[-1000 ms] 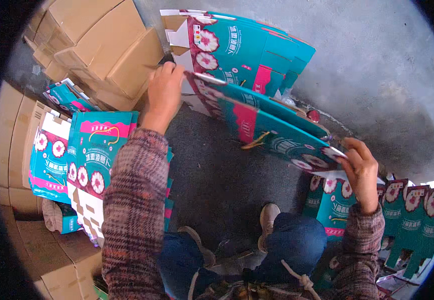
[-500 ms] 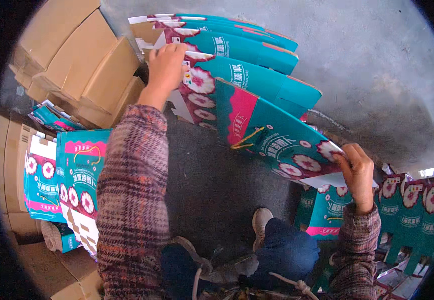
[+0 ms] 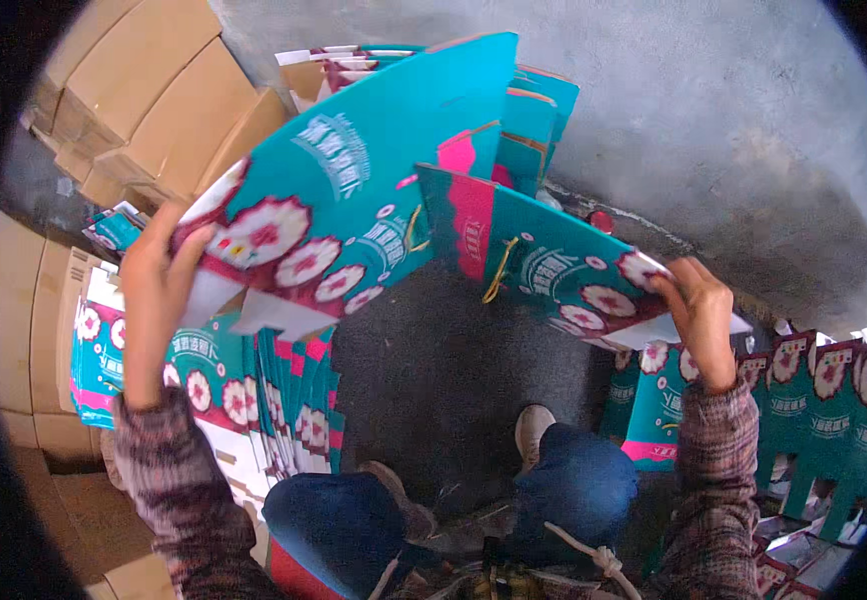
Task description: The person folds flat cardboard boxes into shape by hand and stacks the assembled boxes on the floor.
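Observation:
My left hand [image 3: 169, 255] grips the lower left edge of a teal, printed cardboard box panel [image 3: 374, 110] with pink trim and a yellow cord handle, thumb on its front. In my right hand [image 3: 699, 310], fingers and thumb pinch the outer edge of a second, matching box panel [image 3: 544, 255]. The two panels stand at an angle, like an open V, and come close together near the middle; I cannot tell whether they are joined. White flaps hang along their lower edges. Behind them leans a row of similar flat box panels [image 3: 539, 110], partly hidden.
Brown cartons [image 3: 144, 95] are stacked at the far left. Flat teal boxes [image 3: 224, 385] stand packed together below my left hand. More printed panels [image 3: 789, 410] are lined up at the right. A grey wall [image 3: 704, 110] rises behind; dark floor [image 3: 424, 350] lies between my feet and the panels.
My left hand has moved left and toward me, swinging a panel out from the far stack. My right hand stays nearly in place with its panel. The boxes at the left now show more.

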`<action>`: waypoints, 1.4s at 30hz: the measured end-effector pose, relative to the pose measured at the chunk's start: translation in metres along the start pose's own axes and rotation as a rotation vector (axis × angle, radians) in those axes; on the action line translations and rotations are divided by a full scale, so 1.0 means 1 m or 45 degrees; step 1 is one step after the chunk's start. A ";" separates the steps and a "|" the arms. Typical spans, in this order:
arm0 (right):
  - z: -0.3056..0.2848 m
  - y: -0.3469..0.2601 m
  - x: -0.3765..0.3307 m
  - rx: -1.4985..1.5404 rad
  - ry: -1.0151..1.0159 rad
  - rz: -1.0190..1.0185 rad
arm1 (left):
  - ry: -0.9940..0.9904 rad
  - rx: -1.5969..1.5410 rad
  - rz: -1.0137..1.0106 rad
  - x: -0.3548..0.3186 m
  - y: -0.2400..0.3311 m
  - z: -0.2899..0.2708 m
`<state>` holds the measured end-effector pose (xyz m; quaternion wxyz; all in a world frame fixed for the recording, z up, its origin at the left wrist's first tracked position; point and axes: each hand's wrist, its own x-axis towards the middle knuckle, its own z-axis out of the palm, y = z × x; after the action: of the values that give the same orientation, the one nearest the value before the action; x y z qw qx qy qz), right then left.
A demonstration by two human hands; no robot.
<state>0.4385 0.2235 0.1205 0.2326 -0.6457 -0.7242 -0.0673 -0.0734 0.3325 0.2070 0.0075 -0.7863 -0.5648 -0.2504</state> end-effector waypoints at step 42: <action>-0.151 -0.011 -0.112 -0.098 -0.142 -0.209 | -0.301 0.128 0.725 -0.118 0.065 0.029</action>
<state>0.4718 0.0606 0.2091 0.1607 -0.5953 -0.7834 -0.0779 -0.0327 0.2130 0.1519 0.0506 -0.9352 -0.3303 -0.1170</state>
